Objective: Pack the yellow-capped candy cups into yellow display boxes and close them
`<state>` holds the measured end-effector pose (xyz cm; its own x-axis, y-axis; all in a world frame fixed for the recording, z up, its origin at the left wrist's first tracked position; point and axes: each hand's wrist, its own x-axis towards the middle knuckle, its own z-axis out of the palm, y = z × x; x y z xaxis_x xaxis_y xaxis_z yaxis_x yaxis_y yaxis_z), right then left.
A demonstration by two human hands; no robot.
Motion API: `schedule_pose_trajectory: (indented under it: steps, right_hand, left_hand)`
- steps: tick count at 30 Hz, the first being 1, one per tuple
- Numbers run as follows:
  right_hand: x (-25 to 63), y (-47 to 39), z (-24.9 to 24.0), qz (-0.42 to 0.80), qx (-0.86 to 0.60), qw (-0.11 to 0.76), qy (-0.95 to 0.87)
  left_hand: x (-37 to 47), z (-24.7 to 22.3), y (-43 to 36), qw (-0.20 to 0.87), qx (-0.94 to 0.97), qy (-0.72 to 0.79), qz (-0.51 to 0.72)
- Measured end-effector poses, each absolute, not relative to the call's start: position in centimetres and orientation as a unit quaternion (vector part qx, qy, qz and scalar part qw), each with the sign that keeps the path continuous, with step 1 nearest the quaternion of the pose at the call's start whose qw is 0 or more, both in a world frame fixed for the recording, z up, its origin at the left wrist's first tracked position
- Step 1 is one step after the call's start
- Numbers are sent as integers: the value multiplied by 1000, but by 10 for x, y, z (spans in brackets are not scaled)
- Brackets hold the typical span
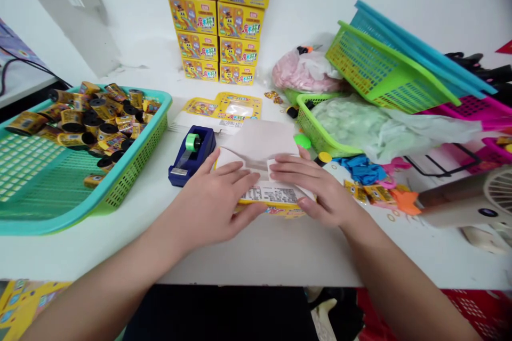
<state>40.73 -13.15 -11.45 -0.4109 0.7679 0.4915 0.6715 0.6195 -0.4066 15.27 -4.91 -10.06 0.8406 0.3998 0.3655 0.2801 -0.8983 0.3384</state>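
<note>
A yellow cardboard box (pixel 276 205) with printed sides lies in front of me, its top partly unfolded. One large white flap (pixel 262 136) stands up at the far side, and smaller white flaps fold inward from the left and right. My left hand (pixel 226 192) grips the box's left side, fingers stretched over the left flap, thumb along the front edge. Holding the right side, my right hand (pixel 316 184) has its fingers across the right flap and its thumb low at the front corner. The box's contents are hidden. Just left of it stands a blue tape dispenser (pixel 200 152) with green tape.
Left is a teal basket (pixel 136 181) with many small yellow-and-black containers (pixel 104 109). Yellow boxes (pixel 240 21) are stacked at the wall, flat cardboard (pixel 240 106) before them. On the right are a green basket (pixel 328 136), stacked baskets (pixel 384 64), balloons (pixel 360 169) and a fan (pixel 460 197).
</note>
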Motion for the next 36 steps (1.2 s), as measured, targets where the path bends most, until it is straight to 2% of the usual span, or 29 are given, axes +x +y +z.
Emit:
schedule_pose_trajectory:
  steps: [5, 8, 10, 12, 14, 16, 18, 20, 22, 23, 26, 29, 36]
  right_hand:
    - [404, -133, -109, 63, -448, 291, -843]
    - [404, -136, -112, 112, -448, 306, -832]
    - [404, -136, -117, 194, -445, 395, -780]
    - [405, -131, -120, 251, -436, 565, -653]
    - [406, -122, -114, 248, -433, 715, -489]
    - [407, -112, -99, 243, -474, 750, -393]
    - [406, -102, -78, 325, -552, 660, -394]
    - [405, -95, -59, 460, -594, 489, -444]
    - [406, -91, -50, 570, -554, 345, -499]
    - [408, -90, -49, 609, -512, 308, -522]
    - [415, -86, -56, 693, -383, 287, -539]
    - [415, -85, -60, 727, -388, 284, -491]
    - [397, -91, -42, 514, -531, 192, -646]
  left_hand:
    - [154, -105, -48, 130, 951, 154, 232]
    - [152, -104, -45, 158, 936, 141, 283]
    - [150, -101, -41, 170, 914, 144, 338]
    - [149, -98, -37, 186, 895, 145, 379]
    - [149, -100, -32, 221, 880, 142, 397]
    - [151, -107, -27, 270, 865, 124, 404]
    - [155, -117, -24, 306, 848, 102, 421]
    - [159, -127, -23, 325, 828, 75, 450]
    - [161, -133, -22, 326, 809, 52, 486]
    - [162, -134, -21, 318, 804, 43, 500]
    - [162, -132, -22, 290, 814, 16, 502]
    - [161, -131, -23, 288, 824, -27, 487]
    - [161, -133, -26, 275, 824, -37, 495]
